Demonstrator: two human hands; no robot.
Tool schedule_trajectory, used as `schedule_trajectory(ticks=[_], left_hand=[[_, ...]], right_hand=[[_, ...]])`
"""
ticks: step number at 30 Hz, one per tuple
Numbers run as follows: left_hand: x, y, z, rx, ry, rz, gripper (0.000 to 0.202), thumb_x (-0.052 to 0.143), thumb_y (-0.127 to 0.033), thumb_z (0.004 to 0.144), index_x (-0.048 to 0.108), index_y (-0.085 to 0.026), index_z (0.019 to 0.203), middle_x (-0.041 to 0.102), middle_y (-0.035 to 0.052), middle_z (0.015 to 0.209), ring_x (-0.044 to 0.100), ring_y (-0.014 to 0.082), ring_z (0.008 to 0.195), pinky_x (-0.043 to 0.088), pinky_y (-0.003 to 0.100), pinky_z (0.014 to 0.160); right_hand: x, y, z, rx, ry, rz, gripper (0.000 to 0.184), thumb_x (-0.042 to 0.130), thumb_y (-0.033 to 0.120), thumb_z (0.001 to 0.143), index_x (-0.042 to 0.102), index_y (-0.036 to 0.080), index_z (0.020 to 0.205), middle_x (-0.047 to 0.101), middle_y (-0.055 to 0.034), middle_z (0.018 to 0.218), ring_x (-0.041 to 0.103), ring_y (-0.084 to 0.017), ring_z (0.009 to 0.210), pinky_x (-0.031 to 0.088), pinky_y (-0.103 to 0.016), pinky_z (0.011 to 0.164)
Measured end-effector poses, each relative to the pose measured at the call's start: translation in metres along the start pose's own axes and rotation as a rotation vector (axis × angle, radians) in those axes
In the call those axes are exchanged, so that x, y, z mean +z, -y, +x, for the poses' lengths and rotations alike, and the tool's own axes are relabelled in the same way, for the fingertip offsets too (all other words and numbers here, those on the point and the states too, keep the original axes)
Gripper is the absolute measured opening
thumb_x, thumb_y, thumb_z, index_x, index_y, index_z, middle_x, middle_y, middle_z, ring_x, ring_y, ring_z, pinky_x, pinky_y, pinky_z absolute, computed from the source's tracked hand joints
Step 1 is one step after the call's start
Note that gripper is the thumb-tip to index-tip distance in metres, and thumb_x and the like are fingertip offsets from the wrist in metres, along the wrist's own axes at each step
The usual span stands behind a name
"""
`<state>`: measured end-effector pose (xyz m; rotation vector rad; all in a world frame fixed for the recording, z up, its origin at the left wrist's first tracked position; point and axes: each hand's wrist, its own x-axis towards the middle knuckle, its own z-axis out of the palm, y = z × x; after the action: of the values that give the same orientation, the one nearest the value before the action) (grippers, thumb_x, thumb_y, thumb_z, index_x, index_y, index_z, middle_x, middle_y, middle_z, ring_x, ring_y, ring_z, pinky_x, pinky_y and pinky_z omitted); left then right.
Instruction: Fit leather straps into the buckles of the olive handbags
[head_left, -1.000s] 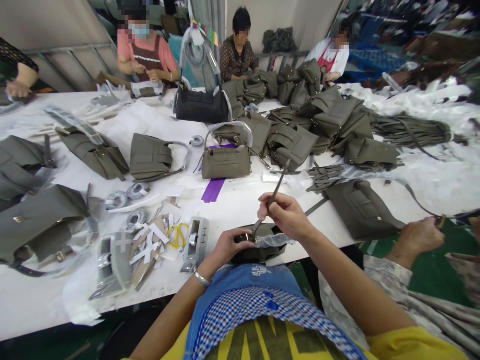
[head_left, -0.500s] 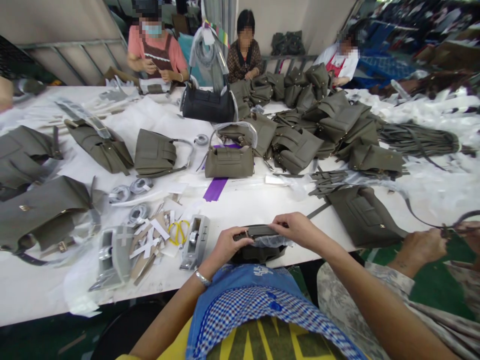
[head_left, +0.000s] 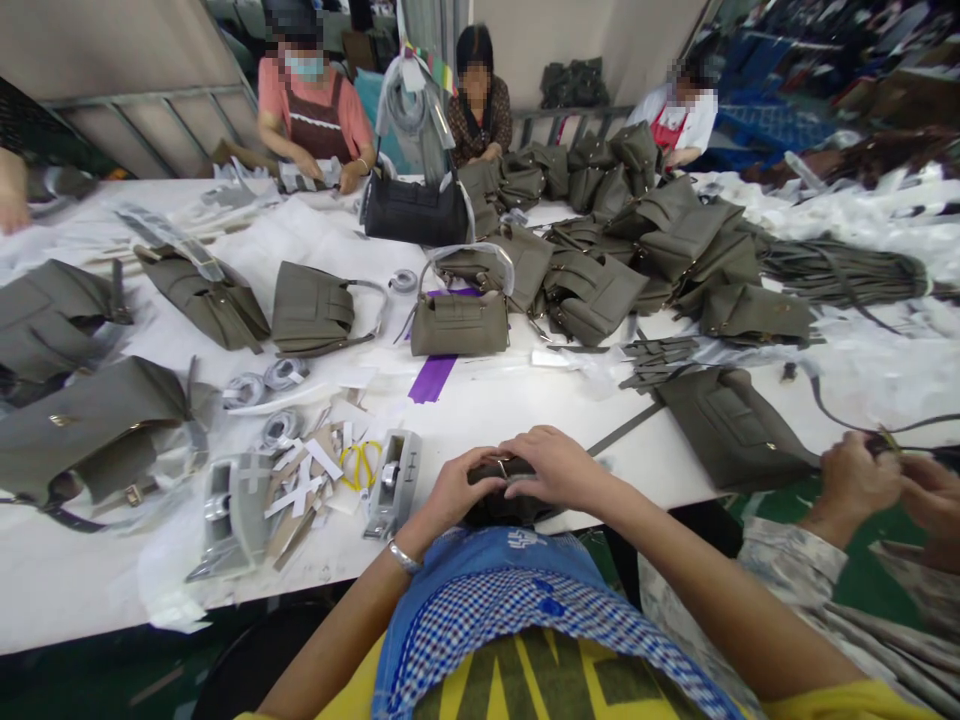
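Note:
A dark olive handbag (head_left: 496, 508) is at the table's front edge, against the blue apron. My left hand (head_left: 459, 492) grips its upper left side, thumb and fingers closed near a small metal fitting. My right hand (head_left: 555, 468) is bent over the bag's top beside the left one, its fingertips pinching close to the same fitting. Both hands cover much of the bag, so the exact part held is partly hidden. A narrow olive strap (head_left: 626, 428) lies on the table beyond my right hand.
Left of my hands are a grey tape dispenser (head_left: 394, 485), yellow scissors (head_left: 361, 465) and card scraps (head_left: 304, 490). An upright olive handbag (head_left: 459, 325) stands ahead; a bag heap (head_left: 600, 270) lies behind. A co-worker's hands (head_left: 862, 480) work at right. More people sit opposite.
My right hand has moved left along the bag's top, up to my left hand, and now covers the clear plastic that showed there. My left hand has barely moved.

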<state>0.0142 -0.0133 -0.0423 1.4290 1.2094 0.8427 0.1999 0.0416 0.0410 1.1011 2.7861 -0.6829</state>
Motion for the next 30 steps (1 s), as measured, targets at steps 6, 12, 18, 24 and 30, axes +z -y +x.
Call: schedule_trajectory(ticks=[6, 12, 18, 24, 30], left_hand=[[-0.006, -0.004, -0.002, -0.056, -0.076, 0.122, 0.013, 0.066, -0.026, 0.078, 0.066, -0.02, 0.09, 0.073, 0.0015, 0.092, 0.067, 0.0189, 0.087, 0.05, 0.029, 0.081], [-0.046, 0.0, -0.022, -0.137, -0.225, 0.165, 0.016, 0.062, -0.035, 0.08, 0.066, -0.019, 0.079, 0.074, 0.0046, 0.097, 0.067, 0.0217, 0.089, 0.049, 0.033, 0.083], [-0.094, 0.018, -0.054, -0.371, -0.362, 0.318, 0.03, 0.059, -0.048, 0.078, 0.069, -0.02, 0.08, 0.075, 0.002, 0.076, 0.068, 0.0229, 0.076, 0.048, 0.031, 0.072], [-0.111, 0.042, -0.075, -0.513, -0.519, 0.225, 0.036, 0.063, -0.053, 0.074, 0.066, -0.019, 0.081, 0.074, 0.0025, 0.069, 0.07, 0.0244, 0.071, 0.051, 0.033, 0.07], [-0.14, 0.024, -0.076, -0.407, -0.555, -0.004, 0.038, 0.069, -0.05, 0.071, 0.064, -0.015, 0.087, 0.073, 0.0053, 0.076, 0.07, 0.023, 0.079, 0.053, 0.033, 0.075]], right_hand=[[0.005, 0.012, 0.009, -0.035, -0.05, -0.194, 0.031, 0.07, 0.033, 0.078, 0.061, 0.02, 0.105, 0.069, -0.007, 0.09, 0.059, -0.024, 0.097, 0.021, -0.046, 0.108], [-0.003, 0.001, 0.009, 0.014, -0.047, -0.171, 0.029, 0.072, 0.037, 0.074, 0.062, 0.021, 0.096, 0.068, -0.0057, 0.089, 0.061, -0.023, 0.094, 0.019, -0.047, 0.11], [0.003, 0.006, 0.013, -0.005, 0.001, -0.096, 0.027, 0.069, 0.033, 0.074, 0.06, 0.02, 0.096, 0.067, -0.0052, 0.092, 0.061, -0.022, 0.089, 0.026, -0.044, 0.106], [0.008, -0.005, 0.011, 0.066, 0.066, -0.055, 0.02, 0.066, 0.026, 0.073, 0.061, 0.019, 0.091, 0.066, -0.0068, 0.092, 0.06, -0.023, 0.086, 0.042, -0.031, 0.078], [-0.006, -0.012, 0.001, 0.055, 0.02, 0.173, 0.034, 0.065, 0.028, 0.078, 0.061, 0.02, 0.111, 0.066, -0.0086, 0.109, 0.062, -0.024, 0.097, 0.046, -0.033, 0.083]])
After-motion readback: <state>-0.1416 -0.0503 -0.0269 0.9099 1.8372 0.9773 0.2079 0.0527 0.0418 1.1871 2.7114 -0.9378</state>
